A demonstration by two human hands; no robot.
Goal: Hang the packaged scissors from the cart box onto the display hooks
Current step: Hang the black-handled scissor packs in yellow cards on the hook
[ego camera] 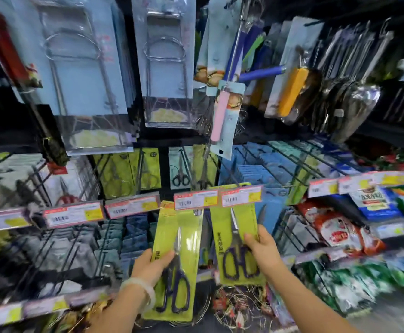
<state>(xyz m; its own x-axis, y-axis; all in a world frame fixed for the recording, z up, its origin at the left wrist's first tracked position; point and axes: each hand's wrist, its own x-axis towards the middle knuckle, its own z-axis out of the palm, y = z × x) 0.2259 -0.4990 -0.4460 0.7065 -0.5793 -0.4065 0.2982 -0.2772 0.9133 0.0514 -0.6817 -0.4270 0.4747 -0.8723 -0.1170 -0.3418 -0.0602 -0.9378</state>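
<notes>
Two lime-green carded packs of dark-handled scissors are held up against the display. My left hand point(151, 265) grips the left pack point(184, 239) by its left edge, thumb across the front. My right hand point(261, 251) grips the right pack point(241, 227) from its right side, fingers over the scissor handles. Both packs' tops reach behind the red-and-white price tags point(217, 197) at the hook ends. More green scissor packs point(126, 171) hang further back on the black wire hooks point(186, 164). The cart box is out of view.
Blue-carded wire racks point(88, 68) and whisks point(227, 111) hang overhead. Blue packs point(256, 174) fill hooks to the right, with bagged goods point(340, 234) beyond. Grey packs point(76, 248) hang lower left. Wire items point(234, 306) lie below the hands.
</notes>
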